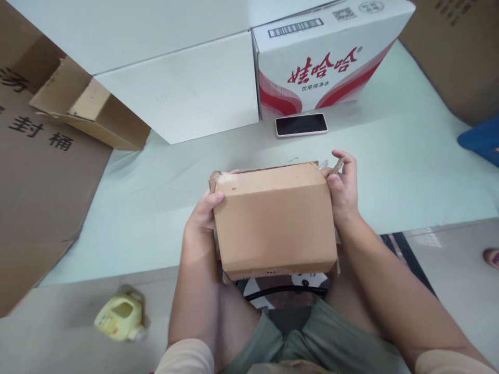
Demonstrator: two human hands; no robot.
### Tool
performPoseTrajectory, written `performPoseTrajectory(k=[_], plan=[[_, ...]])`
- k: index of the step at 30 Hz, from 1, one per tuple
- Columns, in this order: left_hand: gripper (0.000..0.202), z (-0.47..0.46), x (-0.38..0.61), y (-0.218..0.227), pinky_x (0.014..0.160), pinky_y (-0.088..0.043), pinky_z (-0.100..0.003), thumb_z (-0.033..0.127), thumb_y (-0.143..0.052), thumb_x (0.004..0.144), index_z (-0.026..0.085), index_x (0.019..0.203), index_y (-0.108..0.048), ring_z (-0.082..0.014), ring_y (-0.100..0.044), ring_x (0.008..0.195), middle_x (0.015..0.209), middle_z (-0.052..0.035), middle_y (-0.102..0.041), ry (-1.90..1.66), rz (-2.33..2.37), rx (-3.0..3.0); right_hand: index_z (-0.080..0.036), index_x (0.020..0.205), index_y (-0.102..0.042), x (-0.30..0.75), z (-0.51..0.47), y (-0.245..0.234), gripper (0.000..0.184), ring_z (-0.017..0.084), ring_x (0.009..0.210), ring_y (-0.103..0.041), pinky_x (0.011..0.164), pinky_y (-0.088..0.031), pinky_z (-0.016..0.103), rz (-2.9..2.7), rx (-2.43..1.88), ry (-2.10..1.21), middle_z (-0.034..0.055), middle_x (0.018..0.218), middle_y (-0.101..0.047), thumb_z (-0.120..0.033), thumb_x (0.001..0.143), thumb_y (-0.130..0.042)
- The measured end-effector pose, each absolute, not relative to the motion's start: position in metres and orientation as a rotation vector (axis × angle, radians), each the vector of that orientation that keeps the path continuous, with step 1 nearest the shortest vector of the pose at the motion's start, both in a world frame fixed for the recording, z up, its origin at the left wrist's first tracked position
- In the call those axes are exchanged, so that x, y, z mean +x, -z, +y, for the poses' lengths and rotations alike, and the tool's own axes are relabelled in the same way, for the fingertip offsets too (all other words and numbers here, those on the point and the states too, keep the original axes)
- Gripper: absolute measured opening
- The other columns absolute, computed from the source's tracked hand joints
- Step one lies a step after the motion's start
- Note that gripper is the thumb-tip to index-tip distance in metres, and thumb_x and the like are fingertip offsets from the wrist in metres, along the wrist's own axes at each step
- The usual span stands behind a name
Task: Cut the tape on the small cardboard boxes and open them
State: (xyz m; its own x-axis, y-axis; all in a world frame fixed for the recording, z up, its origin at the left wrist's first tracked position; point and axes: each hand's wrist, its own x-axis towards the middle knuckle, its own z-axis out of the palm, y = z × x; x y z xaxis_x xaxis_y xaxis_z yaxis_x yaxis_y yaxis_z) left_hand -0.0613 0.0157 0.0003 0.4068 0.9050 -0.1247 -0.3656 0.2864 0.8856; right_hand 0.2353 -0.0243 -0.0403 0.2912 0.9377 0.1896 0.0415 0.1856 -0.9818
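I hold a small brown cardboard box (275,221) in both hands above my lap, at the near edge of a pale table (409,171). My left hand (205,210) grips its left side, thumb on top of the near face. My right hand (343,187) clasps the right side, fingers curled over the upper corner and a loose flap. The box's plain closed face is turned up toward me. Its far side is hidden.
A phone (301,124) lies face up on the table beyond the box. Behind it stand a large white carton (175,98) and a red-and-white printed carton (323,57). Brown cardboard (42,171) leans at left. A yellow plastic item (119,317) lies on the floor.
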Motion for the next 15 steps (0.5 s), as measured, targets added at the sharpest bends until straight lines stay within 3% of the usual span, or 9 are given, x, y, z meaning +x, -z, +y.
performPoseTrajectory(k=[4,7,10,13,15], plan=[[0.047,0.021,-0.069,-0.001,0.096,-0.056,-0.050,0.041,-0.090,0.060,0.031,0.102,-0.071,-0.0376,-0.062,0.126,0.137,-0.0045,-0.065,-0.910,0.671,0.927,-0.038,0.130,-0.040,0.236,-0.024,0.039,0.065,0.022,0.064,-0.059,0.064,-0.055,0.047,-1.092,-1.209,-0.824,-0.0008,0.080,-0.053,-0.076,0.081,-0.060],[0.075,0.015,-0.064,-0.006,0.104,-0.051,-0.056,0.050,-0.090,0.056,0.031,0.125,-0.069,-0.0415,-0.061,0.128,0.133,-0.0104,-0.067,-0.896,0.654,0.904,-0.039,0.131,-0.040,0.234,-0.025,0.037,0.064,0.023,0.068,-0.061,0.066,-0.055,0.047,-1.141,-1.204,-0.814,-0.0001,0.082,-0.055,-0.076,0.082,-0.059],[0.098,0.002,-0.052,-0.013,0.106,-0.050,-0.060,0.067,-0.085,0.053,0.032,0.142,-0.060,-0.0447,-0.055,0.134,0.140,-0.0119,-0.063,-0.964,0.646,0.836,-0.039,0.132,-0.041,0.231,-0.026,0.034,0.061,0.023,0.070,-0.063,0.065,-0.057,0.045,-1.174,-1.189,-0.783,0.0005,0.084,-0.057,-0.074,0.084,-0.059],[0.097,-0.007,-0.041,-0.017,0.103,-0.052,-0.059,0.080,-0.078,0.054,0.037,0.138,-0.060,-0.0435,-0.049,0.141,0.144,-0.0103,-0.061,-1.092,0.650,0.831,-0.039,0.132,-0.042,0.230,-0.027,0.032,0.059,0.023,0.069,-0.064,0.062,-0.058,0.044,-1.143,-1.191,-0.771,0.0004,0.083,-0.058,-0.073,0.086,-0.059],[0.081,-0.007,-0.036,-0.017,0.104,-0.053,-0.054,0.074,-0.078,0.062,0.036,0.132,-0.062,-0.0398,-0.050,0.141,0.144,-0.0078,-0.061,-1.147,0.700,0.838,-0.038,0.132,-0.042,0.231,-0.027,0.032,0.060,0.023,0.068,-0.065,0.062,-0.059,0.044,-1.106,-1.218,-0.776,0.0008,0.084,-0.059,-0.073,0.086,-0.059]])
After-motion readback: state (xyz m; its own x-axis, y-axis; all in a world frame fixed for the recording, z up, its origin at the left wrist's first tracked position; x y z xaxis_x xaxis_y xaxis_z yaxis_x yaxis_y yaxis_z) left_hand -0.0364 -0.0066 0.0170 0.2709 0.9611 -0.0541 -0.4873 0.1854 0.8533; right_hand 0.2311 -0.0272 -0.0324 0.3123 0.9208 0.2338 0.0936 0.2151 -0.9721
